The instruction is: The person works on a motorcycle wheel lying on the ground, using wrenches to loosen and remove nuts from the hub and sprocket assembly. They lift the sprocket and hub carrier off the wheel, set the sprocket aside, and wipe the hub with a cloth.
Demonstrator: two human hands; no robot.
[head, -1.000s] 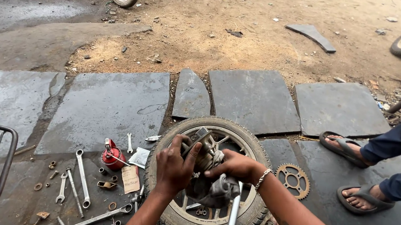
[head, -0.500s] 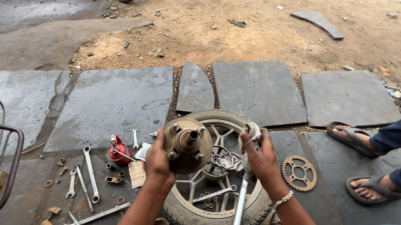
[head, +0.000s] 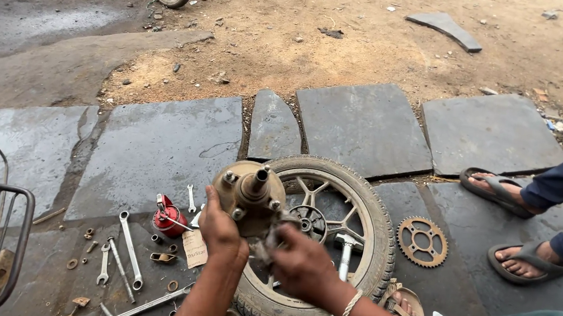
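Gripping the round brake hub [head: 250, 193] at its rim, left hand [head: 218, 228] lifts it above the wheel [head: 328, 246] while right hand [head: 302, 261] clasps its underside.

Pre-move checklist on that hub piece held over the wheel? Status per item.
1. Left hand has a grip on the round hub piece: ok, fingers wrap its left edge.
2. Right hand supports the piece: cannot tell, it sits at the lower edge but the contact is hidden.
3. Hub piece lifted off the wheel: ok, held above the rim, stub axle pointing up.
4. Wheel lies flat on the stone slabs: ok.
5. Wrenches within reach: ok, on the ground left of the wheel, beside the red oil can.
6. Sprocket out of the way: ok, lies right of the tyre, near a bystander's sandalled feet.
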